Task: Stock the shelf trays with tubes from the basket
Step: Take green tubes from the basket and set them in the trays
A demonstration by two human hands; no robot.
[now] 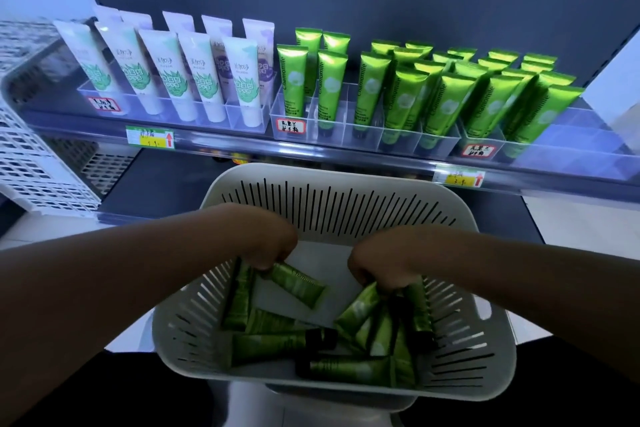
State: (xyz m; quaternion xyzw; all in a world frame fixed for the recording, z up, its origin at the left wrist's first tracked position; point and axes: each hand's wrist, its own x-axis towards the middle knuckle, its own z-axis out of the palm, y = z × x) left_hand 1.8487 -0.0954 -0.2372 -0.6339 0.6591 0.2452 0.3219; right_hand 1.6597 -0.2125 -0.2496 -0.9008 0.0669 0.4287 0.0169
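Stocking looks well along but not finished. Green tubes (446,104) already stand upright in the clear trays (349,135) on the shelf (381,163), packed thickest toward the right; the slots at the left end of the green section hold only a few, with gaps behind and between them. More tubes (277,340), about a dozen by rough count, lie jumbled in the basket (346,191), so several more trips seem needed.

Both hands are down in the basket. The left hand (270,243) has its fingers curled around the upper ends of two tubes, one hanging straight down below the knuckles, the other slanting off to the right of the fingertips. The right hand (384,263) clenches a small bunch of tubes that fan out below and to either side of its fingers. Loose tubes lie flat beneath and between both hands, some with black caps showing.

Far above the fingers, left of the green stock, white tubes (173,76) fill their own tray. Handwritten labels (291,125) sit on the tray fronts and price tags (150,138) on the shelf edge. A white perforated crate (38,163) stands at far left. The basket rests on something pale below it that is mostly hidden. The floor is light tile, the shelf backing dark, and the lighting dim and bluish.
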